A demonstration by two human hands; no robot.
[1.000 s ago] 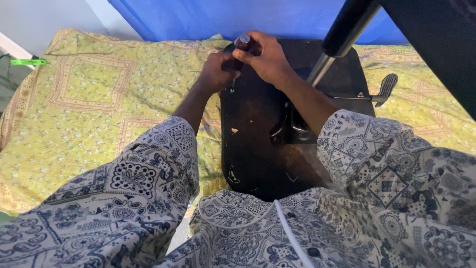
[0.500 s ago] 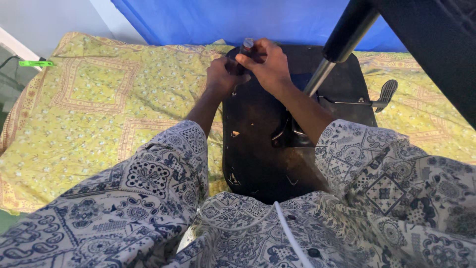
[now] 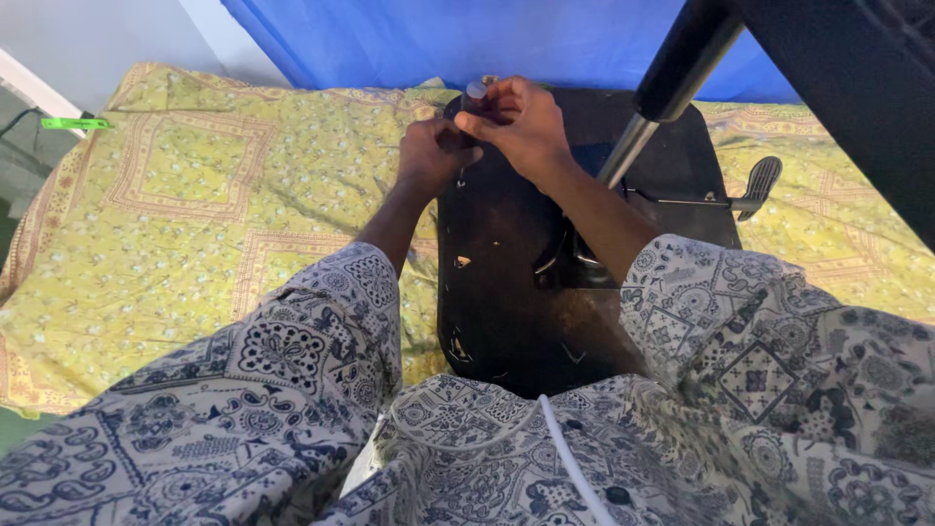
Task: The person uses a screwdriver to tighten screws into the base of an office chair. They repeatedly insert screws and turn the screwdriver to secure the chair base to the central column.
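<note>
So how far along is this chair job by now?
Already done: the chair seat lies underside up on the yellow bedspread, gas column sticking out. In hand: the left hand and right hand work a small tool at its far edge. What remains isn't visible.

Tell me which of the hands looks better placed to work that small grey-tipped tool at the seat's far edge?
Probably the right hand: its fingertips already pinch the small grey-tipped tool above the upturned chair seat. The left hand sits lower, pressed against the seat's edge, seemingly steadying.
</note>
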